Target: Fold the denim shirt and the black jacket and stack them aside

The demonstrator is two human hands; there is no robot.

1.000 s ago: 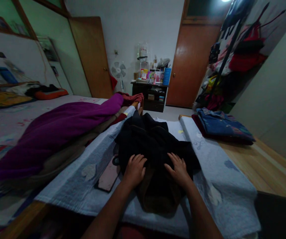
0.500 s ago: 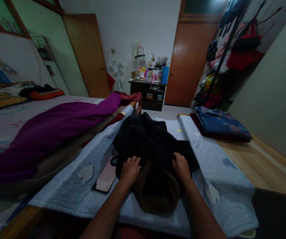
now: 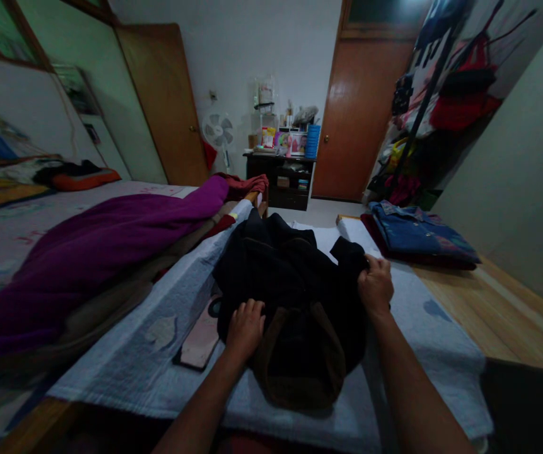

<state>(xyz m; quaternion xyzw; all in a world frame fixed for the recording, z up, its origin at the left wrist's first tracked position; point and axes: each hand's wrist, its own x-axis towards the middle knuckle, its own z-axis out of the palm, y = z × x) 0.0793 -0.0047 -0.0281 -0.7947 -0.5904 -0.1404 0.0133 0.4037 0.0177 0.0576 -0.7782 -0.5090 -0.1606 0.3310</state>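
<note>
A black jacket (image 3: 285, 271) with a brown-edged hood (image 3: 294, 391) lies spread in front of me, the hood towards me. My left hand (image 3: 246, 328) rests on the jacket's left side, fingers laid over the cloth. On the other side, my right hand (image 3: 378, 284) is closed on the black cloth near the sleeve end (image 3: 349, 252), which is folded up and lifted a little. Just left of the jacket, partly under its edge, is a flat pink object (image 3: 198, 343) with a dark border and a round dark part, like a phone in a case.
A pale blue patterned cloth (image 3: 124, 353) lies beneath the jacket. To the left, a purple blanket (image 3: 110, 246) is heaped beside a bed. Folded denim clothing (image 3: 422, 230) sits on the wooden surface (image 3: 460, 290) at right. A dark cabinet (image 3: 294, 198) and a fan (image 3: 219, 132) stand at the back.
My right hand has moved outward to the right and away from me, taking hold of the jacket's right sleeve and folding its end up. My left hand stays in nearly the same place.
</note>
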